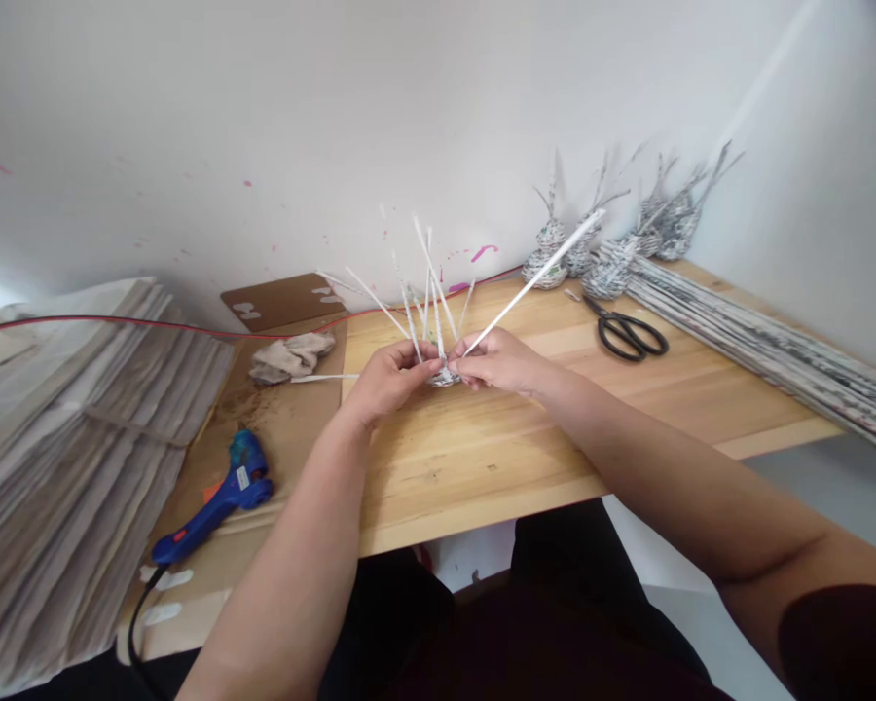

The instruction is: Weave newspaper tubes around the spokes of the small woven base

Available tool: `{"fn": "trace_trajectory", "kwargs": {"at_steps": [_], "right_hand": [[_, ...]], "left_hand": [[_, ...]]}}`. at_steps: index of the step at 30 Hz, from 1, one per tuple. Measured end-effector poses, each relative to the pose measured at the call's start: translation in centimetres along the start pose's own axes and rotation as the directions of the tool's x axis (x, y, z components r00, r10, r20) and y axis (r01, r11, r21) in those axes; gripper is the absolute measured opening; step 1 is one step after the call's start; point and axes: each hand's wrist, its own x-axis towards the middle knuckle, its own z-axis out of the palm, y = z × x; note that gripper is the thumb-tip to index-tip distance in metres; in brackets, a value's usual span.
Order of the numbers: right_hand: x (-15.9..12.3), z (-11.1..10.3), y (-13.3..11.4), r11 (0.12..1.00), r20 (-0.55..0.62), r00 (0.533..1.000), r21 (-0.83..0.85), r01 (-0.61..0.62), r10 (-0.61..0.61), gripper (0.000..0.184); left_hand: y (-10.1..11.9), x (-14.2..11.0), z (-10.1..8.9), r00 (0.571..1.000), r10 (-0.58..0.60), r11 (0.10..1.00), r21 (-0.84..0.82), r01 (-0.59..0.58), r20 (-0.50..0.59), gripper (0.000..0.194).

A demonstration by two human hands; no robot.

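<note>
A small woven piece of rolled newspaper [445,378] sits on the wooden table between my hands, its lower edge showing below the fingers. Several thin paper tubes [428,277] stick up and fan outward from it. My left hand [396,375] pinches the piece at its left side, thumb pressed toward the centre. At the other side, my right hand [496,360] has its fingers closed on a long white paper tube [536,279], which slants up to the right. Most of the weave is hidden by my fingers.
Black-handled scissors [628,334] lie to the right, near finished woven paper figures [544,263] by the wall. A bundle of paper tubes [766,336] runs along the right edge. Left are a blue glue gun [219,497], a rag [290,356] and stacked newspapers [94,458].
</note>
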Motion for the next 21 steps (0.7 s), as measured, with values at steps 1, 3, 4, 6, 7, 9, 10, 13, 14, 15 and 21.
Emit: {"fn": "trace_trajectory", "kwargs": {"at_steps": [1, 3, 4, 6, 7, 9, 10, 13, 14, 15, 21], "right_hand": [[-0.03, 0.06, -0.04, 1.0, -0.002, 1.0, -0.003, -0.004, 0.004, 0.013], [-0.12, 0.22, -0.22, 1.0, -0.004, 1.0, -0.007, -0.015, 0.015, 0.012], [-0.17, 0.29, -0.33, 1.0, -0.006, 1.0, -0.007, -0.021, 0.021, 0.012], [-0.28, 0.41, -0.54, 0.999, -0.008, 0.999, -0.005, -0.033, 0.033, 0.011], [-0.31, 0.44, -0.62, 0.999, -0.009, 0.999, -0.001, -0.038, 0.038, 0.011], [-0.33, 0.45, -0.71, 0.999, -0.003, 0.999, 0.008, -0.047, 0.047, 0.01], [-0.32, 0.44, -0.72, 0.999, 0.0, 0.999, 0.014, -0.051, 0.051, 0.01], [-0.29, 0.38, -0.72, 0.998, 0.006, 0.998, 0.037, -0.057, 0.057, 0.01], [-0.3, 0.36, -0.74, 0.998, 0.005, 0.999, 0.04, -0.054, 0.054, 0.01], [-0.33, 0.36, -0.77, 0.998, 0.004, 0.999, 0.036, -0.049, 0.049, 0.011], [-0.54, 0.69, -0.83, 0.994, -0.069, 0.997, -0.098, -0.052, 0.046, 0.018]], "left_hand": [[-0.05, 0.0, 0.04, 1.0, -0.004, 1.0, -0.006, 0.004, -0.001, 0.037], [-0.16, 0.02, 0.15, 1.0, -0.007, 1.0, -0.003, 0.007, -0.015, 0.038], [-0.22, 0.04, 0.2, 1.0, -0.008, 1.0, 0.005, 0.008, -0.023, 0.037], [-0.33, 0.09, 0.29, 0.999, -0.006, 0.999, 0.032, 0.008, -0.044, 0.035], [-0.36, 0.11, 0.33, 0.998, -0.004, 0.999, 0.045, 0.006, -0.055, 0.034], [-0.39, 0.15, 0.37, 0.997, -0.001, 0.998, 0.056, 0.005, -0.073, 0.033], [-0.39, 0.16, 0.38, 0.997, -0.001, 0.999, 0.05, 0.004, -0.077, 0.033], [-0.36, 0.22, 0.37, 0.996, -0.009, 1.0, 0.027, 0.011, -0.087, 0.033], [-0.36, 0.24, 0.36, 0.996, -0.012, 1.0, 0.023, 0.014, -0.089, 0.033], [-0.35, 0.26, 0.35, 0.996, -0.014, 1.0, 0.022, 0.016, -0.093, 0.033], [-0.28, 0.2, 0.42, 0.997, 0.014, 0.999, 0.043, -0.011, -0.08, 0.032]]}}
